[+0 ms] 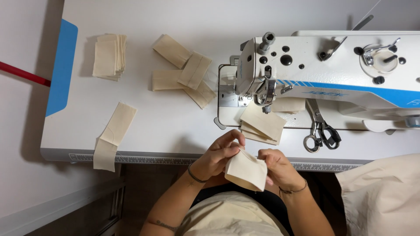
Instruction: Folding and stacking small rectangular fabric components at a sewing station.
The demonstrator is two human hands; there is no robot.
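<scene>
Both of my hands hold one small cream fabric piece [246,171] just in front of the table's near edge. My left hand [216,155] pinches its upper left corner, fingers curled over it. My right hand [276,167] grips its right side. A few flat cream pieces [262,126] lie stacked on the table just beyond my hands, under the sewing machine's needle area [264,94].
A white and blue sewing machine [332,74] fills the right of the white table [175,118]. Scissors [321,131] lie beside it. More cream pieces sit in a stack [109,57], a loose cluster [183,72], and a strip [113,135] hanging over the edge. Cream cloth [385,192] lies at right.
</scene>
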